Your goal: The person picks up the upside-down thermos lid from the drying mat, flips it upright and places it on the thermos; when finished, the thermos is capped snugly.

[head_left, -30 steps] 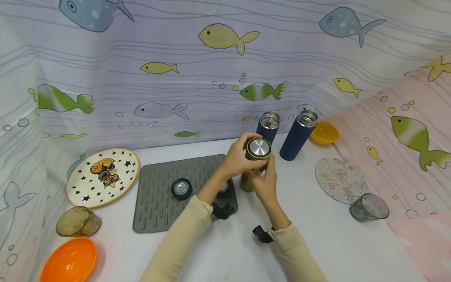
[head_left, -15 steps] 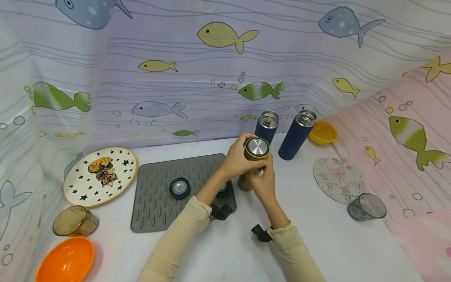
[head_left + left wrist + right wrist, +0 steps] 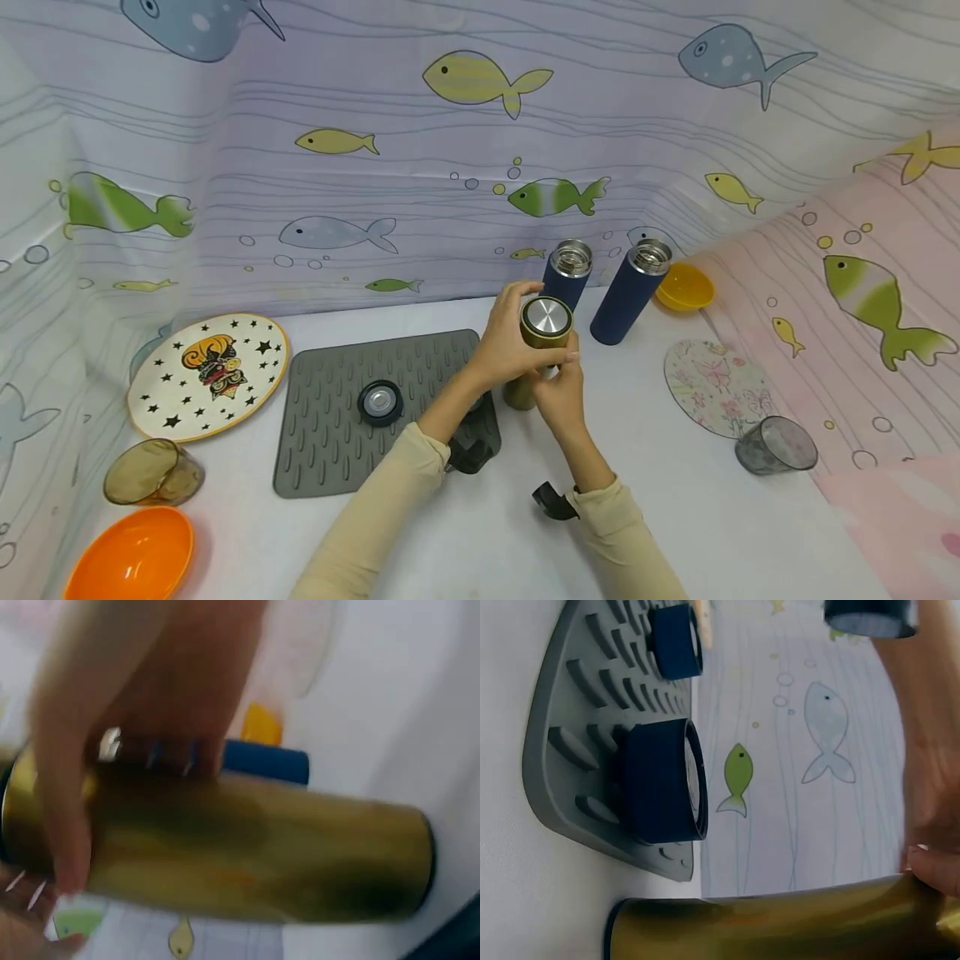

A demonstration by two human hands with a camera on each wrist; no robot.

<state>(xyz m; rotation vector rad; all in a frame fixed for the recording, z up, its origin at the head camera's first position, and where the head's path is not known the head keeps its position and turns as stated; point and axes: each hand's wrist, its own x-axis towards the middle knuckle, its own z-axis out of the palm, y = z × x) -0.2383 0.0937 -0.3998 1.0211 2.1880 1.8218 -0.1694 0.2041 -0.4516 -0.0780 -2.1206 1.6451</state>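
Observation:
A gold vacuum flask (image 3: 519, 394) with a brushed-silver lid top (image 3: 547, 316) stands between my hands, its base near the mat's right edge. My left hand (image 3: 504, 337) grips the flask's upper end, the thumb lying across the front. Lower on the near side, my right hand (image 3: 561, 396) holds it too, its fingers partly hidden. The left wrist view shows the flask body (image 3: 300, 855) lengthwise, with my left thumb (image 3: 71, 862) curled round its top end. In the right wrist view, the flask (image 3: 765, 926) lies along the bottom edge.
Two lidless navy flasks (image 3: 630, 292) stand behind. A grey ridged mat (image 3: 322, 433) bears two navy lids (image 3: 380, 403), one mostly behind my left arm. Around the sides are a patterned plate (image 3: 255, 375), amber cup (image 3: 153, 472), orange bowl (image 3: 135, 554), grey cup (image 3: 777, 446), floral disc (image 3: 712, 383) and yellow bowl (image 3: 685, 287).
Both hands stay on the gold flask. My left thumb sits slightly lower on it, and more of the gold side under the silver top shows. The view shifts slightly.

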